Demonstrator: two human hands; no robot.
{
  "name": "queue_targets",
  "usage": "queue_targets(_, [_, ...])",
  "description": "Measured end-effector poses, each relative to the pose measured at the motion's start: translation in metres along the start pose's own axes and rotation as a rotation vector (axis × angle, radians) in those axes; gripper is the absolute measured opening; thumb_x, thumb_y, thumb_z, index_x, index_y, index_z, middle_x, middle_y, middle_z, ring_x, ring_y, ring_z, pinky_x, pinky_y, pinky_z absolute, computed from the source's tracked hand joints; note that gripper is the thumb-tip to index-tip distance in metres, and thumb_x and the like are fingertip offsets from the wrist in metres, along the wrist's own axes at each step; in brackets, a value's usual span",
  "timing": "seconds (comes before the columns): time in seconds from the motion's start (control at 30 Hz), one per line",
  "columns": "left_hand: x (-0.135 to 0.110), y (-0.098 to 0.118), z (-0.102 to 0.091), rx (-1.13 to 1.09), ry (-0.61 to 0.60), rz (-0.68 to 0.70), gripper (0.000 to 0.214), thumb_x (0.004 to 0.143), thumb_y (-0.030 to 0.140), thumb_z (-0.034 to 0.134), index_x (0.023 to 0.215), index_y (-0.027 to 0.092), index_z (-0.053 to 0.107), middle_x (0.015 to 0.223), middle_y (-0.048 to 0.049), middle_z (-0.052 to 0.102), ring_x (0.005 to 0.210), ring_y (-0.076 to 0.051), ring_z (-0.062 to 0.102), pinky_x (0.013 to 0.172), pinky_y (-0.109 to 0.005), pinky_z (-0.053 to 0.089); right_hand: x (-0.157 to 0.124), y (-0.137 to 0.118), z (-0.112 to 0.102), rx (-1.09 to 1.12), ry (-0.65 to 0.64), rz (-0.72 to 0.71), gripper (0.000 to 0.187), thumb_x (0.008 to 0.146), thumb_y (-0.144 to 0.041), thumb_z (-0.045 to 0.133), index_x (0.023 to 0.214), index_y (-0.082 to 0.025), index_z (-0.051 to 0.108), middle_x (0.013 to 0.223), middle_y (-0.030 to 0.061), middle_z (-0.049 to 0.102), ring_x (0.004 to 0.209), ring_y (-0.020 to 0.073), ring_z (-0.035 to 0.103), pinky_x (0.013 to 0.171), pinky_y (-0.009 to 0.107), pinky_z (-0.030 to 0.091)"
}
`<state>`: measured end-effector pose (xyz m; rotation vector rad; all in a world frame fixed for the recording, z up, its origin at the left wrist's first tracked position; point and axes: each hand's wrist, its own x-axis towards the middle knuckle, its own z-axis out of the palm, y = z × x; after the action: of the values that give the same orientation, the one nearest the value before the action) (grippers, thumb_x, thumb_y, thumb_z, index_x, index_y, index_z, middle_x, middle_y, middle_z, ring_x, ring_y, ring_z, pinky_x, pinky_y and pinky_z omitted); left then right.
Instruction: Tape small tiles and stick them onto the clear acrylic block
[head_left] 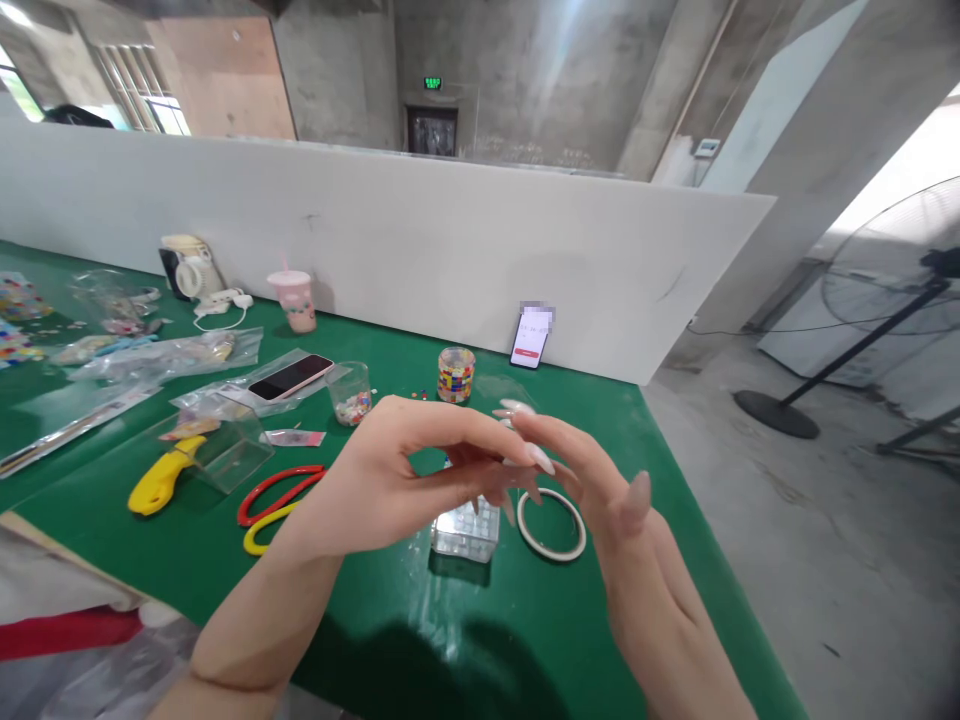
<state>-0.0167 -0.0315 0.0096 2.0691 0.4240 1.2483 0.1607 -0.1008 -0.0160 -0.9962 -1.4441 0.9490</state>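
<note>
My left hand (416,470) hovers over the green table, its thumb and fingers brought together in a pinch. Whatever may be between its fingertips is too small or hidden to tell. My right hand (600,490) reaches in from the right with fingers stretched towards the left fingertips and thumb held apart. Below the hands stands a clear box with a grid of shiny silver squares (465,530), its upper part covered by my left fingers. To its right lies a white ring like a tape roll (519,525). A round jar covered in coloured squares (456,377) stands behind the hands.
Red and yellow-handled scissors (259,498), a yellow-handled tool (161,480) and a clear cup of small pieces (351,395) are at left. Farther back are a phone (292,377), a pink drink cup (295,300) and an upright phone (529,340) against the white partition (420,240).
</note>
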Motion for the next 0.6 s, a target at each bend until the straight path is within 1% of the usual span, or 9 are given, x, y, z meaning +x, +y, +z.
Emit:
queue_targets(0.1, [0.001,-0.003,0.004,-0.006,-0.004,-0.018,0.017,0.083,0.006,0.072,0.092,0.021,0.074,0.085,-0.0010,0.078,0.073,-0.014,0.073,0.065,-0.019,0.060,0.007,0.006,0.005,0.124,-0.044,-0.061,0.040,0.101,-0.054,0.036,0.122,-0.041,0.067,0.137,-0.0017,0.062,0.131,0.0233,0.053,0.110,0.040,0.044])
queue_targets(0.2, [0.001,-0.002,0.009,-0.119,-0.028,-0.116,0.023,0.084,0.006,0.071,0.100,0.022,0.066,0.085,0.0006,0.077,0.075,-0.013,0.075,0.068,-0.019,0.061,0.015,0.010,0.003,0.175,-0.034,-0.071,0.029,0.099,-0.047,0.048,0.118,-0.044,0.070,0.125,-0.0016,0.069,0.117,0.0195,0.063,0.100,0.034,0.053])
queue_targets(0.27, [0.000,0.001,0.011,-0.262,-0.043,-0.204,0.030,0.084,0.005,0.071,0.101,0.025,0.057,0.082,0.0034,0.076,0.072,-0.012,0.075,0.065,-0.017,0.062,0.018,0.011,0.002,0.190,-0.023,-0.084,0.023,0.097,-0.043,0.055,0.109,-0.041,0.075,0.117,-0.0003,0.071,0.112,0.0190,0.065,0.092,0.030,0.057])
queue_targets(0.33, [-0.001,0.002,0.011,-0.399,-0.051,-0.286,0.034,0.084,0.005,0.071,0.102,0.027,0.052,0.074,0.0061,0.074,0.065,-0.011,0.074,0.059,-0.015,0.061,0.020,0.013,0.000,0.213,-0.041,-0.118,0.020,0.095,-0.039,0.060,0.101,-0.038,0.079,0.111,0.0024,0.072,0.114,0.0203,0.064,0.085,0.028,0.059])
queue_targets(0.4, [-0.001,0.004,0.013,-0.508,-0.063,-0.354,0.040,0.083,0.006,0.072,0.110,0.028,0.052,0.069,0.0069,0.072,0.060,-0.012,0.074,0.052,-0.014,0.060,0.020,0.015,-0.001,0.286,-0.075,-0.128,0.019,0.094,-0.034,0.062,0.098,-0.037,0.080,0.110,0.0044,0.071,0.112,0.0214,0.064,0.074,0.027,0.061])
queue_targets(0.5, [-0.002,0.003,0.018,-0.610,-0.081,-0.414,0.044,0.083,0.008,0.073,0.117,0.029,0.054,0.070,0.0062,0.072,0.059,-0.013,0.074,0.048,-0.013,0.059,0.020,0.017,-0.001,0.459,-0.120,-0.089,0.014,0.090,-0.032,0.068,0.095,-0.037,0.080,0.112,0.0049,0.064,0.091,0.0185,0.069,0.055,0.024,0.059])
queue_targets(0.57, [-0.002,0.001,0.025,-0.633,-0.076,-0.403,0.038,0.084,0.012,0.074,0.113,0.028,0.055,0.070,0.0061,0.071,0.057,-0.013,0.073,0.047,-0.013,0.058,0.020,0.018,-0.001,0.528,-0.109,-0.063,0.010,0.087,-0.034,0.071,0.090,-0.035,0.081,0.107,0.0045,0.062,0.083,0.0164,0.068,0.051,0.023,0.056])
queue_targets(0.6, [-0.002,0.000,0.029,-0.620,-0.054,-0.373,0.036,0.084,0.014,0.074,0.111,0.027,0.055,0.069,0.0061,0.071,0.055,-0.012,0.072,0.046,-0.013,0.057,0.020,0.018,0.000,0.537,-0.082,-0.055,0.009,0.086,-0.035,0.072,0.087,-0.034,0.081,0.103,0.0041,0.062,0.083,0.0160,0.067,0.053,0.023,0.056])
